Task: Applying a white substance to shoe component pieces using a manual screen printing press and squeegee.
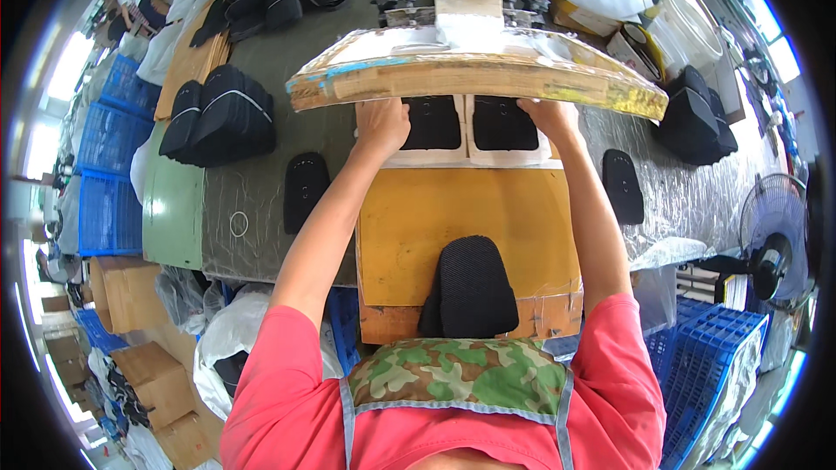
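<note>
- Head view: the left hand (383,126) is just beside the left black insole (433,126), under the wooden board's (479,81) near edge; fingers partly hidden, grip cannot be told.
- Right hand (550,117) is near the right black insole (507,128); its grip is equally unclear.
- Both insoles lie in white frames (468,155), on the far side of the yellow panel (470,209).

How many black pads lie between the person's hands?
2 in view: the left pad, beside the left hand, and the right pad, beside the right hand. The raised wooden board may hide more.
</note>
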Available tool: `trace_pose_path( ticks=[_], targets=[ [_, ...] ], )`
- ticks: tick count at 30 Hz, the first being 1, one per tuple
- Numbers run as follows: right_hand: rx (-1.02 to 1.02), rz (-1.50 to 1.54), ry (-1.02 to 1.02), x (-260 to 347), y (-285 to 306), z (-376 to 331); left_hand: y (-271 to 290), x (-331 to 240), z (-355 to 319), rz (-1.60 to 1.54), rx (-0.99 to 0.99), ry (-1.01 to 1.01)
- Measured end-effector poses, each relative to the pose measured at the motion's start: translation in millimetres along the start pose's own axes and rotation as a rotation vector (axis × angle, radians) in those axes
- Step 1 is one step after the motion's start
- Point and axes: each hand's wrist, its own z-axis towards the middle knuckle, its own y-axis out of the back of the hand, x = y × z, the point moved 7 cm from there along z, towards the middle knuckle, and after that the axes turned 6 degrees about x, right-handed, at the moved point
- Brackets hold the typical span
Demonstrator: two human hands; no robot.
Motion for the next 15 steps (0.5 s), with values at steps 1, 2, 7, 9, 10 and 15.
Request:
trace_pose_path(
  ticks=[1, 2, 7, 9, 10, 15],
  targets=[
    [0.012, 0.023, 0.002, -0.1, -2.5, 0.8, -3.5, -4.6, 1.5, 0.152, -0.049, -0.018],
    [0.019, 0.046, 0.0, 2.5, -0.3, -0.9, -4.9, -12.1, 2.6, 0.3, -0.102, -0.043],
    [0.005, 0.369, 0.006, -8.4, 10.4, -11.5, -12.8, -4.1, 6.9, 0.234, -0.028, -0.015],
    [-0.055, 0.722, -0.064, -39.1, 27.8, -30.5, -14.9, 4.5, 4.9, 0.244, -0.001, 0.025],
    [-0.101, 0.692, -0.153, -45.2, 52.1, -47.1, -11.7, 11.6, 0.7, 0.234, -0.003, 0.051],
    [-0.26, 0.55, -0.255, -190.2, 119.9, -115.9, -14.2, -0.3, 1.4, 0.159, -0.064, 0.011]
  ],
)
